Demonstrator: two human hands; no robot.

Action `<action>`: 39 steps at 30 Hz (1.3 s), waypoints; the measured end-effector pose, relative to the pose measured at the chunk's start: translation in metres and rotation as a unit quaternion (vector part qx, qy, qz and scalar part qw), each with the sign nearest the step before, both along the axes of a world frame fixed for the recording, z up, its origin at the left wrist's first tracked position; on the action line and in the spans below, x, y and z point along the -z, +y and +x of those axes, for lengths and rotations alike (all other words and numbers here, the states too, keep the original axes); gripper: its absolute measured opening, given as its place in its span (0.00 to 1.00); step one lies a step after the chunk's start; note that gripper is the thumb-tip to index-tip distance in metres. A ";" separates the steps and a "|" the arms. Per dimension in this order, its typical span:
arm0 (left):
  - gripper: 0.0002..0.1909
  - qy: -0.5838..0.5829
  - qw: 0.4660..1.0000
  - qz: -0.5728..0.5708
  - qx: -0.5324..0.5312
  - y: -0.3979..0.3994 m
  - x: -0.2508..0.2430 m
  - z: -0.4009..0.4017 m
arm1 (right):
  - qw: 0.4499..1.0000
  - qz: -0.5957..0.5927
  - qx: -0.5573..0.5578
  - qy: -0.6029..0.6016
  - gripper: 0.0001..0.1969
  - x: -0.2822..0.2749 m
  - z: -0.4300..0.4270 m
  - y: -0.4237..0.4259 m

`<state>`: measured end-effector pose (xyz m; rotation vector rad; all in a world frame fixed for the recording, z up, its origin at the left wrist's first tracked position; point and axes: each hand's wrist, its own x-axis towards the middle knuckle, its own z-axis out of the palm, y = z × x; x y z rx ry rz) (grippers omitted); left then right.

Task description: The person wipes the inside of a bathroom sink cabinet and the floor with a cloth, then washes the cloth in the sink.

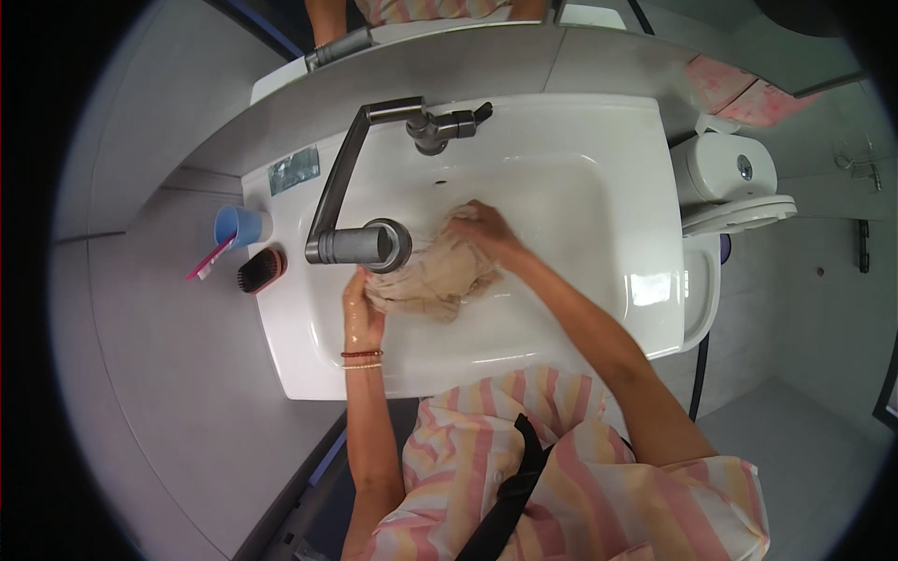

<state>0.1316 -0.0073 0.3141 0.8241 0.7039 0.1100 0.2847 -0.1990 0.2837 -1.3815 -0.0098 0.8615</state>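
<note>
A wet beige cloth (438, 277) is stretched between my two hands inside the white washbasin (561, 203). My left hand (361, 312) grips its left end under the faucet spout, which hides some of the fingers. Water glistens on that hand, and two beaded bracelets circle the wrist. The upper right part of the cloth is bunched in the fingers of my right hand (484, 231). The dark grey swivel faucet (342, 168) reaches over the basin, its round head (387, 245) just above the cloth's left end. Whether water is running cannot be made out.
On the basin's left rim are a blue cup (238, 226) with a pink toothbrush (212, 258), a bristle brush (262, 271) and a flat foil packet (294, 170). A white toilet (726, 168) stands to the right. A mirror (449, 14) runs along the back wall.
</note>
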 end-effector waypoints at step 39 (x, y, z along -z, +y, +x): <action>0.19 -0.045 0.979 0.076 0.184 -0.019 -0.172 -0.012 | 0.833 -0.016 0.119 -0.540 0.23 -0.191 -0.068 -0.011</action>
